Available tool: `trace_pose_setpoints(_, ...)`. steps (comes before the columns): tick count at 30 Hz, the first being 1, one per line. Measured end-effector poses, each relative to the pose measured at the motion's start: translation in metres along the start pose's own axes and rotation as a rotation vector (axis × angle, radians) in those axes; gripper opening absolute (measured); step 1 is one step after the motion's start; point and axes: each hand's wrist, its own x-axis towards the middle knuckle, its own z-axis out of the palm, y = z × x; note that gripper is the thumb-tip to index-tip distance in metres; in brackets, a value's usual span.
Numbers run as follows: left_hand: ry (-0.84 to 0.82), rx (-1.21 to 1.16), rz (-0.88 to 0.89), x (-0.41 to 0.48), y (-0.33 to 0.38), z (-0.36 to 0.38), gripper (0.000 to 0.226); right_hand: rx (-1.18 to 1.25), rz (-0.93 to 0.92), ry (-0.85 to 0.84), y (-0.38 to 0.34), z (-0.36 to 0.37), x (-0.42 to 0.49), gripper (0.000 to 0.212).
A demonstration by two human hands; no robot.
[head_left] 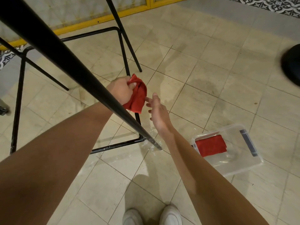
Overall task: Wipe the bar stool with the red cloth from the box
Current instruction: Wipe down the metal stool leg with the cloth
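Your left hand [121, 91] bunches the red cloth [138, 96] against the stool leg [65, 62] at centre frame, ready to wipe; your right hand [158, 114] hovers open beside it, box [250, 164] lower right.

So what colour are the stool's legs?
Black, seen clearly in the head view: the stool legs are thin black metal bars.
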Motion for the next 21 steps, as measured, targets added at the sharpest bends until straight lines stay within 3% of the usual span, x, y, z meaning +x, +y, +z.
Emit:
trace_pose_setpoints(6,-0.02,-0.148,0.001,-0.024,-0.013,0.012,0.036,0.023,0.041,-0.027,0.004,-0.003,0.0,0.059)
trace_pose_setpoints(10,-0.005,-0.034,0.06,-0.022,-0.01,0.009,0.036,0.026,0.052,-0.022,0.004,-0.001,0.0,0.058)
trace_pose_setpoints(16,0.06,-0.062,-0.023,-0.009,-0.003,0.006,0.037,0.009,0.051,-0.018,0.008,0.0,-0.005,0.057)
trace_pose_setpoints(21,-0.198,0.031,0.199,-0.035,-0.019,0.005,0.032,0.035,0.075,0.008,0.009,-0.005,-0.004,0.061)
